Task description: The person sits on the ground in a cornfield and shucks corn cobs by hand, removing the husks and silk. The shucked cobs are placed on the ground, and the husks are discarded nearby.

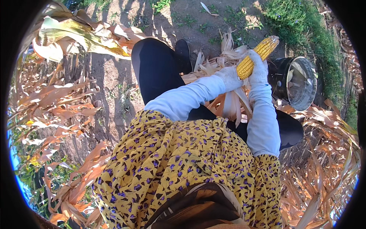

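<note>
My right hand (258, 68), in a white glove, is wrapped around a husked ear of yellow corn (264, 48). The ear tilts up to the right, its pale tip pointing away from me. At its lower end, my gloved left hand (230, 78) is closed against the butt, where dry husk (236, 104) hangs down below both hands. The left fingers are mostly hidden behind the hand. More pale husks (211, 67) lie on the ground between my legs, just beyond the left hand.
A black bucket (278, 78) lies tipped to the right of my right hand, its mouth facing right, with pale pieces inside. Dry corn stalks and leaves (320, 166) lie on both sides. Green weeds (297, 25) grow at the far right on bare soil.
</note>
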A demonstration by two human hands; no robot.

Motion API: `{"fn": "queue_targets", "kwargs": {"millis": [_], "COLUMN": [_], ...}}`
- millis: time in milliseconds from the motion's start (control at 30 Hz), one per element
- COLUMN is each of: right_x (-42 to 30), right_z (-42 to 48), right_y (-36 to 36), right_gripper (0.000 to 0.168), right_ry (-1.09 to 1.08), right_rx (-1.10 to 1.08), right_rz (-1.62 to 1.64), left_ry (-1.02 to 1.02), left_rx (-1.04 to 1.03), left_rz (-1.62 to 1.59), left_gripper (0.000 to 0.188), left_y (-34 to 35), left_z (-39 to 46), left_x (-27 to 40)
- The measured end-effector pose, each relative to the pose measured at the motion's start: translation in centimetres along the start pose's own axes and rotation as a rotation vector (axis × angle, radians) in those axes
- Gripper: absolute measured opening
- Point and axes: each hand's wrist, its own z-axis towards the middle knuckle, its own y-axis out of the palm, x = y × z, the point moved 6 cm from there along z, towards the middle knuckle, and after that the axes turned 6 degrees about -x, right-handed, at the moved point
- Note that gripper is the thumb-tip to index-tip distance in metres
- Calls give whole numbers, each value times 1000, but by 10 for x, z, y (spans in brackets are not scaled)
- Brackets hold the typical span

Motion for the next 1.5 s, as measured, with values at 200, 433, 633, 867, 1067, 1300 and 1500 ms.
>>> {"fn": "queue_targets", "kwargs": {"millis": [200,433,633,867,1067,1300,1500], "right_x": [8,-14,-40,-18,-17,-53,-86], "right_z": [-30,-30,-17,-21,-21,13,11], "right_y": [-4,-66,-67,-45,-52,-100,-126], "right_gripper": [40,60,64,48,40,27,25], "right_ry": [575,207,124,52,18,-140,-212], "right_rx": [-445,-73,-111,-179,-76,2,214], "right_rz": [-367,237,249,358,198,314,397], "left_ry": [92,-184,136,158,-57,-200,-78], "left_rx": [-387,-137,421,245,-73,-595,-738], "left_rz": [521,357,382,-432,-1034,-1733,-1966], "left_gripper": [37,51,62,78,74,71,73], "left_y": [2,-28,-73,-16,31,39,32], "left_z": [-23,-14,-9,0,5,-23,-15], "left_x": [3,-12,1,41,10,46,47]}}
